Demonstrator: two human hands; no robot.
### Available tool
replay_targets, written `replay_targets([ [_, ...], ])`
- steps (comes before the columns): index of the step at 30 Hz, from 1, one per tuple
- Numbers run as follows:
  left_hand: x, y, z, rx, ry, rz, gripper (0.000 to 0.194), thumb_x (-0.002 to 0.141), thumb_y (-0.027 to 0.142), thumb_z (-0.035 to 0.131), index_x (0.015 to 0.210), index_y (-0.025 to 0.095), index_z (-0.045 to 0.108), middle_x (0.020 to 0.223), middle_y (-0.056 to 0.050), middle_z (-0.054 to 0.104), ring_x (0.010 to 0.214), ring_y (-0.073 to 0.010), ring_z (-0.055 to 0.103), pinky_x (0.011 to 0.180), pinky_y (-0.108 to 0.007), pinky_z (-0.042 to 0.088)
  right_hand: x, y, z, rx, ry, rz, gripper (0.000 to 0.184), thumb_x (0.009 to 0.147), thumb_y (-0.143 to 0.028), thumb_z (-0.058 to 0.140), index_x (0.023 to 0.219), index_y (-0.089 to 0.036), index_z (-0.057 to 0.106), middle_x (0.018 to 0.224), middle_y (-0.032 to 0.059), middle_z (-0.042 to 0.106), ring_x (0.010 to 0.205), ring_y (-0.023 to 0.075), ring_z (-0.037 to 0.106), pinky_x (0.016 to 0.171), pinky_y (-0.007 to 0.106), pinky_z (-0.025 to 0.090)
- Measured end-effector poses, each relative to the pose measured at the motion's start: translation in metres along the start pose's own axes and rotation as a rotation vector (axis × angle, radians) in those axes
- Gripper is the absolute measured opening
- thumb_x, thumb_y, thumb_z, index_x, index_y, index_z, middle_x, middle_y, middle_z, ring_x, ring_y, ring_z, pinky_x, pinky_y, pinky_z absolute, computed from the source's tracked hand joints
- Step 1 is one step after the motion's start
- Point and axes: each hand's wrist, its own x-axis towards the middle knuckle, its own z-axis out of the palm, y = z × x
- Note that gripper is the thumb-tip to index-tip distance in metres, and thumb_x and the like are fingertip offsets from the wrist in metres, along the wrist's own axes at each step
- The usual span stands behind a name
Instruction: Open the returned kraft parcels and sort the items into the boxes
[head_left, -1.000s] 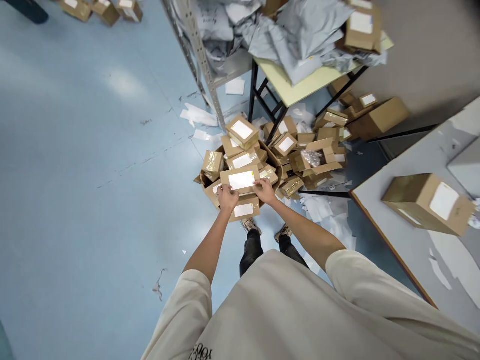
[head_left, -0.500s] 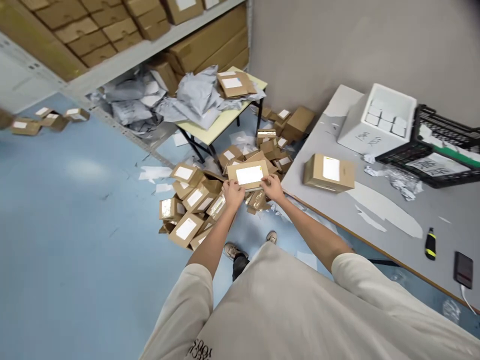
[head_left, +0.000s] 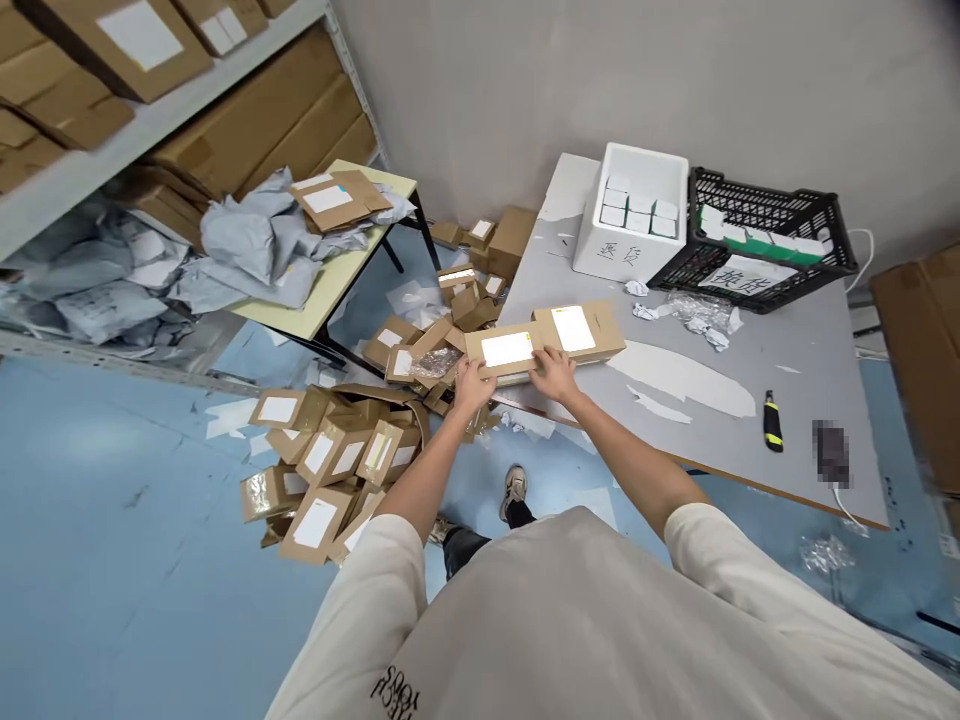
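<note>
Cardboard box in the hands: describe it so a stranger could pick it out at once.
Start at the grey table. At its near edge, find the flat cardboard box with a white label: the only one held, between the left hand and right hand.

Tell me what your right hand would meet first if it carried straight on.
The right hand would meet the white-labelled cardboard box at its fingertips, which the left hand holds; they may already touch, since depth is unclear.

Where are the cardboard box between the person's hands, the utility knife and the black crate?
Cardboard box (head_left: 504,349), head view, on its white label.
Utility knife (head_left: 772,422), head view, on its black-and-yellow handle.
Black crate (head_left: 739,197), head view, on its slotted wall.
</note>
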Motion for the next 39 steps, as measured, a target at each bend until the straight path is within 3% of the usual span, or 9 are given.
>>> replay_targets([
  [5, 0.014, 0.034, 0.038, -0.068, -0.188, 0.138, 0.049, 0.082, 0.026, 0.068, 0.130, 0.021, 0.062, 0.146, -0.013, 0.052, 0.141, -0.0306, 0.051, 0.120, -0.043, 0.041, -0.001, 0.035, -0.012, -0.013, 0.011, 0.032, 0.049, 0.091, -0.037, 0.055, 0.137, -0.023, 0.065, 0.162, 0.0163, 0.039, 0.139, 0.0433, 0.036, 0.107, 0.064, 0.034],
  [8, 0.021, 0.047, 0.054, -0.094, -0.238, 0.236, 0.049, 0.085, 0.024, 0.066, 0.133, 0.020, 0.061, 0.151, -0.013, 0.050, 0.150, -0.0299, 0.041, 0.123, -0.043, 0.038, -0.004, 0.041, -0.013, -0.008, 0.009, -0.003, 0.045, 0.091, -0.033, 0.053, 0.132, -0.022, 0.068, 0.163, 0.0154, 0.039, 0.143, 0.0417, 0.034, 0.110, 0.063, 0.033],
  [11, 0.023, 0.045, 0.057, -0.088, -0.210, 0.263, 0.048, 0.086, 0.022, 0.065, 0.133, 0.019, 0.060, 0.156, -0.014, 0.046, 0.153, -0.0298, 0.036, 0.125, -0.044, 0.035, -0.006, 0.037, -0.010, 0.000, 0.013, -0.031, 0.044, 0.091, -0.031, 0.053, 0.132, -0.023, 0.069, 0.161, 0.0140, 0.042, 0.143, 0.0399, 0.035, 0.110, 0.060, 0.034],
  [14, 0.020, 0.027, 0.047, -0.067, -0.149, 0.251, 0.047, 0.086, 0.020, 0.064, 0.132, 0.020, 0.061, 0.156, -0.013, 0.047, 0.151, -0.0295, 0.039, 0.126, -0.044, 0.034, -0.004, 0.023, -0.002, 0.008, 0.004, -0.073, 0.043, 0.092, -0.030, 0.053, 0.131, -0.023, 0.069, 0.159, 0.0134, 0.045, 0.142, 0.0388, 0.037, 0.110, 0.059, 0.034],
  [18, 0.005, -0.013, 0.017, -0.042, -0.090, 0.166, 0.046, 0.087, 0.019, 0.062, 0.133, 0.021, 0.060, 0.154, -0.012, 0.049, 0.150, -0.0286, 0.041, 0.125, -0.045, 0.036, 0.000, -0.012, 0.021, 0.048, -0.034, -0.152, 0.043, 0.092, -0.029, 0.053, 0.131, -0.023, 0.069, 0.156, 0.0137, 0.048, 0.140, 0.0375, 0.039, 0.110, 0.056, 0.036],
  [22, -0.020, -0.066, -0.019, -0.036, -0.026, 0.109, 0.046, 0.086, 0.017, 0.062, 0.132, 0.022, 0.062, 0.146, -0.011, 0.057, 0.147, -0.0276, 0.044, 0.124, -0.045, 0.037, -0.001, -0.063, 0.059, 0.085, -0.128, -0.227, 0.042, 0.093, -0.029, 0.053, 0.130, -0.023, 0.070, 0.154, 0.0136, 0.051, 0.137, 0.0385, 0.042, 0.109, 0.058, 0.036],
  [29, -0.080, -0.176, -0.086, -0.034, 0.118, -0.099, 0.042, 0.085, 0.017, 0.061, 0.127, 0.021, 0.063, 0.144, -0.012, 0.056, 0.145, -0.0274, 0.046, 0.124, -0.046, 0.036, -0.021, -0.165, 0.142, 0.100, -0.303, -0.373, 0.042, 0.093, -0.028, 0.053, 0.131, -0.025, 0.070, 0.150, 0.0114, 0.054, 0.135, 0.0369, 0.044, 0.108, 0.057, 0.038],
  [35, -0.135, -0.267, -0.150, -0.073, 0.207, -0.170, 0.040, 0.087, 0.015, 0.059, 0.126, 0.023, 0.062, 0.134, -0.010, 0.061, 0.137, -0.0265, 0.051, 0.121, -0.045, 0.039, -0.043, -0.259, 0.208, 0.087, -0.396, -0.463, 0.043, 0.092, -0.028, 0.053, 0.131, -0.024, 0.070, 0.150, 0.0127, 0.054, 0.134, 0.0372, 0.045, 0.109, 0.057, 0.039],
  [39, -0.158, -0.319, -0.195, -0.118, 0.243, -0.198, 0.041, 0.086, 0.014, 0.058, 0.127, 0.018, 0.062, 0.132, -0.013, 0.061, 0.133, -0.0294, 0.054, 0.119, -0.046, 0.041, -0.053, -0.318, 0.249, 0.098, -0.419, -0.483, 0.042, 0.092, -0.027, 0.052, 0.131, -0.023, 0.070, 0.149, 0.0129, 0.054, 0.134, 0.0362, 0.047, 0.109, 0.056, 0.040],
])
